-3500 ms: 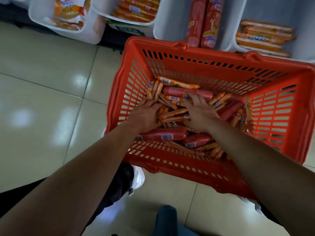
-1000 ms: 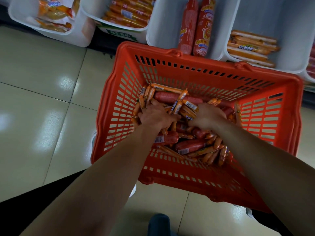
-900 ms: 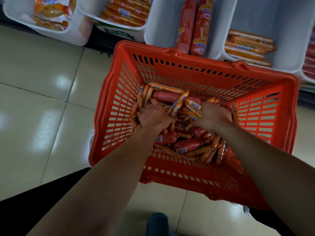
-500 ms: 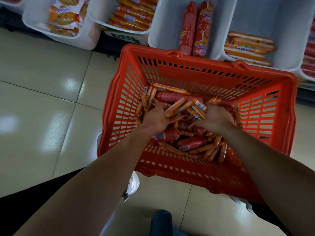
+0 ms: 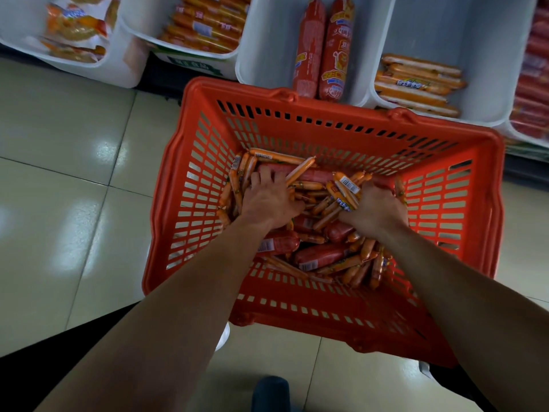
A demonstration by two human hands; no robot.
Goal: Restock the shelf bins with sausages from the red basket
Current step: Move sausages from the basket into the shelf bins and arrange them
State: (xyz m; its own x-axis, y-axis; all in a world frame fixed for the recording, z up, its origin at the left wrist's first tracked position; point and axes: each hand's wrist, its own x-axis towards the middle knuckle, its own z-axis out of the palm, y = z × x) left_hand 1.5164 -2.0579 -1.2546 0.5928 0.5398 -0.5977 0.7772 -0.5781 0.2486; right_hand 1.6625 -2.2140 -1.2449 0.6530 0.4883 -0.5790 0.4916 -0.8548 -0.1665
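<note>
My left hand is down in the pile, fingers curled around a bunch of thin sausages, one of them sticking up past my knuckles. My right hand is closed on its own bunch — a few thin ones with barcode labels fan out from the thumb side. Both hands sit low in the basket, the load not yet lifted clear of the heap.

Around them the basket floor is well covered: more thin orange sticks along the left wall and the near right corner, and several fat red sausages lying under my wrists. So most of the stock is left to move, I'd say.

Beyond the far rim stand the white shelf bins. The middle bin holds just two fat red sausages upright against its right side — plenty of room there. The bin to its right has a short stack of orange packs at the front and bare space behind. The bin at upper left looks fuller with orange packs, and the far left one holds bagged goods I can't make out. At the right edge a red stack shows, blurred.

My guess is the job is in its early to middle stretch: bins partly stocked, basket far from empty.
</note>
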